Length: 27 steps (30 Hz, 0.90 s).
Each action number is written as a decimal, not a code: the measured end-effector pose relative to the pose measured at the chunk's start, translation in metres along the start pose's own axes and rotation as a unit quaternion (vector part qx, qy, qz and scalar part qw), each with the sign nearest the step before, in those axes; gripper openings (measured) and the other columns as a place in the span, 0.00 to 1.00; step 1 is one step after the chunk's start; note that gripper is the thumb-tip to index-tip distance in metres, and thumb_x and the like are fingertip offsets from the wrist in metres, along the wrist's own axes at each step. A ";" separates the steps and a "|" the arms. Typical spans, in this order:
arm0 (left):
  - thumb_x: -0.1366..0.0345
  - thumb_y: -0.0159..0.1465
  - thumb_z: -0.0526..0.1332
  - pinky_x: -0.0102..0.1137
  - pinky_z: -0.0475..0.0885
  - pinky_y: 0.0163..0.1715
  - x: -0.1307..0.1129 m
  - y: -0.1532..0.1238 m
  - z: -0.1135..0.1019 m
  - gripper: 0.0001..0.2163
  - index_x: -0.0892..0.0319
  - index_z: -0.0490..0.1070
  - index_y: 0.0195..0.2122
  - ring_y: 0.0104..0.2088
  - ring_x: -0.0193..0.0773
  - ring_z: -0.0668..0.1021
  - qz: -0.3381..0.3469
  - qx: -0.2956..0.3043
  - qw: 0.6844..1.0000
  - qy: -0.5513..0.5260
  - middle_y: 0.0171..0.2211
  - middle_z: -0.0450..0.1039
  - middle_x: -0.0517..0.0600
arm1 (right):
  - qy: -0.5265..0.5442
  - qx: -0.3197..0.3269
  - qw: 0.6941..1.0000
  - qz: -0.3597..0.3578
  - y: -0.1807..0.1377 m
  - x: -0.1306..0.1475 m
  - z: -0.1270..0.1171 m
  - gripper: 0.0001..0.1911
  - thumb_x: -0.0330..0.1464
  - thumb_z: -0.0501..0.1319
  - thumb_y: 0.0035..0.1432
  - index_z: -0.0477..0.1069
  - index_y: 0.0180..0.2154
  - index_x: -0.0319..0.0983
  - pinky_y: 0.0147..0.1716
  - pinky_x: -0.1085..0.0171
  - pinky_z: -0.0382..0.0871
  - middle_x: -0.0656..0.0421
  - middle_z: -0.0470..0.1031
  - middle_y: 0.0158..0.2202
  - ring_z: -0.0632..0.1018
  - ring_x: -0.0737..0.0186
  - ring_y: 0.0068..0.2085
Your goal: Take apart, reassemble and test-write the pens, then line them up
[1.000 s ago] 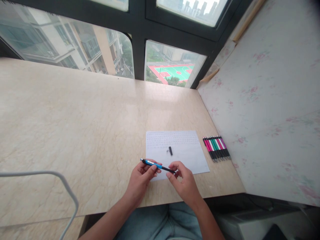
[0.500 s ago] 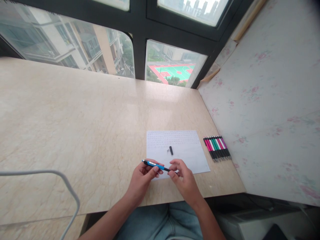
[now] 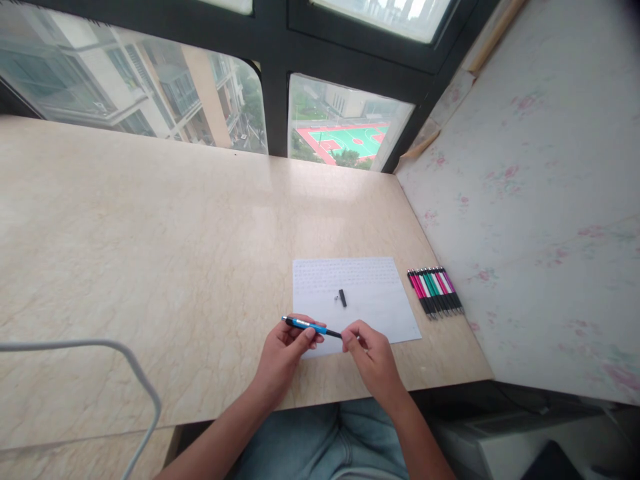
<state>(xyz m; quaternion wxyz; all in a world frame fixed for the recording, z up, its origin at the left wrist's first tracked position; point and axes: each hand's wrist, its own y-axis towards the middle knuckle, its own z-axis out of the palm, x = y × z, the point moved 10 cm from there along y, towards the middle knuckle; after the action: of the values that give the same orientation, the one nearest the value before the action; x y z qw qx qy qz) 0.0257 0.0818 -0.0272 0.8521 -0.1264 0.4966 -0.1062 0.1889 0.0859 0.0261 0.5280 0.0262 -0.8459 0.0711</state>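
Observation:
My left hand point(image 3: 285, 350) pinches the blue barrel of a blue and black pen point(image 3: 309, 326) held level just above the table's near edge. My right hand point(image 3: 373, 353) grips the pen's black front end with closed fingertips. Both hands hover over the near corner of a white sheet of paper point(image 3: 380, 310) with faint writing along its top. On the sheet lie a small black pen part point(image 3: 343, 297) and a tiny metal piece point(image 3: 336, 297) beside it.
A row of several pens point(image 3: 435, 291) in pink, green and black lies to the right of the sheet, near the papered side wall point(image 3: 540, 200). The beige marble table point(image 3: 150, 253) runs to a window. A white wire frame point(image 3: 135, 380) sticks in at lower left.
My right hand has slid left along the pen and closed on its black end. The left hand holds almost still.

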 end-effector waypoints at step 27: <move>0.65 0.58 0.69 0.31 0.73 0.34 -0.006 0.000 0.006 0.09 0.61 0.73 0.37 0.32 0.38 0.79 0.012 0.037 0.999 0.033 0.36 0.81 0.55 | 0.050 0.027 0.998 0.033 0.000 -0.005 0.007 0.25 0.44 0.50 0.67 0.65 0.21 0.39 0.25 0.67 0.60 0.62 0.67 0.18 0.68 0.67 0.21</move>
<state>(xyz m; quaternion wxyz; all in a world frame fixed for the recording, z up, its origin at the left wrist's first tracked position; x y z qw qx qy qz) 0.0282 0.0838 -0.0193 0.8408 -0.0852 0.5212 -0.1188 0.1844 0.0848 0.0187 0.5663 0.0086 -0.8164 0.1126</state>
